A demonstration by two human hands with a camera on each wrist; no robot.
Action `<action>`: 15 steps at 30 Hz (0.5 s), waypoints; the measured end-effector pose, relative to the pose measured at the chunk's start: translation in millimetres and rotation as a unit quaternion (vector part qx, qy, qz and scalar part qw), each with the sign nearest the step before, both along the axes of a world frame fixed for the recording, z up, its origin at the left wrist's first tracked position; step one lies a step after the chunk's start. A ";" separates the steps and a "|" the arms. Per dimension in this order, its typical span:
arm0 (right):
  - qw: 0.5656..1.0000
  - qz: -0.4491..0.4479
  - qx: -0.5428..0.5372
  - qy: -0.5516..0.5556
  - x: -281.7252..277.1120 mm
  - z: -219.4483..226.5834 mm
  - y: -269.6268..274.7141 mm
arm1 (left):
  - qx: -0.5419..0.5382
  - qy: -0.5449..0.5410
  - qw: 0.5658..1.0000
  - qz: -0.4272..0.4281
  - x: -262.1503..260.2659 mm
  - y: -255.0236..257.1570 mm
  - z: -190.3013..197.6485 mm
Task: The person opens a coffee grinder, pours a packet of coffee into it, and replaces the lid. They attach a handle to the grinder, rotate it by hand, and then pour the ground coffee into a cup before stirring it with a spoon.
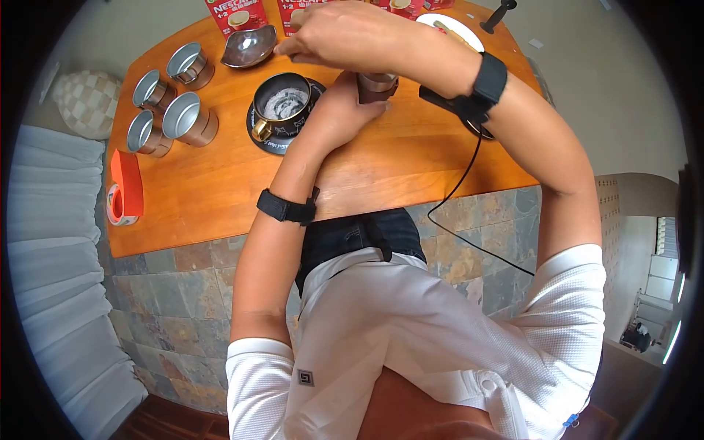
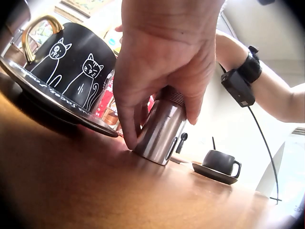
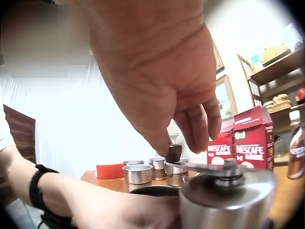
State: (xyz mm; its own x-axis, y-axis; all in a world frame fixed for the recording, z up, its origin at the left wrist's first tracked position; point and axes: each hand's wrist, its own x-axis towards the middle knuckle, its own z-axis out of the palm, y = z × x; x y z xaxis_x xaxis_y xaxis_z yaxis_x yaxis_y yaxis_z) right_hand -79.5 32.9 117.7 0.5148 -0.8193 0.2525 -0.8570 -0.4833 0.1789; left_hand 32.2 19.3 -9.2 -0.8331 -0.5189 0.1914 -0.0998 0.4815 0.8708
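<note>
A brushed-metal hand grinder (image 2: pixel 164 131) stands on the table, slightly tilted in the left wrist view. My left hand (image 1: pixel 341 117) wraps its fingers and thumb around the grinder's body. Above it, my right hand (image 1: pixel 334 33) pinches the dark knob (image 3: pixel 174 153) of the crank (image 3: pixel 205 168) on the grinder's lid (image 3: pixel 228 188); part of the knob is hidden behind the thumb. Left of the grinder, a black cup (image 1: pixel 282 103) with a gold handle and white cat drawings sits on a black saucer (image 1: pixel 270 143), with pale streaked contents inside.
Several metal cups (image 1: pixel 191 119) stand at the left, near an orange-red object (image 1: pixel 128 183). A dark bowl (image 1: pixel 249 48) and red Nescafe boxes (image 1: pixel 236 15) are at the back. A small black cup (image 2: pixel 219 162) on a saucer stands at the right; a black cable (image 1: pixel 458 183) hangs from my right wrist.
</note>
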 end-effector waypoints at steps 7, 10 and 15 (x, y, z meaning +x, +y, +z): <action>0.992 -0.045 -0.079 0.083 -49.8 -2.0 18.2 | -0.005 -0.017 1.000 -0.001 2.0 2.2 7.5; 0.980 -0.146 0.035 0.129 -74.8 3.3 39.4 | -0.004 -0.005 1.000 -0.004 0.4 1.0 3.3; 0.967 -0.230 -0.017 0.110 -78.5 -12.4 114.6 | -0.001 0.000 1.000 -0.003 1.2 1.4 4.5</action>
State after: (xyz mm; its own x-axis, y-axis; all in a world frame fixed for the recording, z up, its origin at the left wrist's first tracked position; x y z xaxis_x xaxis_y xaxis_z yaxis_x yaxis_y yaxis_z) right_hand -158.0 147.4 105.3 0.1428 -0.9674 0.2090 -0.9195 -0.0515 0.3898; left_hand 33.4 20.8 -4.7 -0.8361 -0.5137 0.1923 -0.0975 0.4842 0.8695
